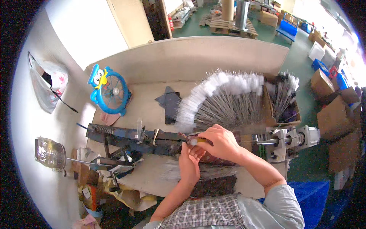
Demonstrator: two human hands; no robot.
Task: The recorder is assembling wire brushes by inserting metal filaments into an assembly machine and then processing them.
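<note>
My right hand is closed around a hand tool with yellow-and-dark handles, which looks like pliers; its jaws are hard to make out. Just left of it my left hand is closed, thumb up, with its fingertips close to the tool's tip. What those fingers pinch is hidden. Both hands work at the right end of a long dark bench fixture. Behind them many thin wire brushes with white tufted ends lie fanned out. Below my hands lies a bundle of thin bare wires.
On the right stands a metal spindle unit with a rod pointing at my hands. A cardboard box holds more brushes. A blue cartoon fan and a dark phone-like slab sit at the back. A jar-like motor housing is left.
</note>
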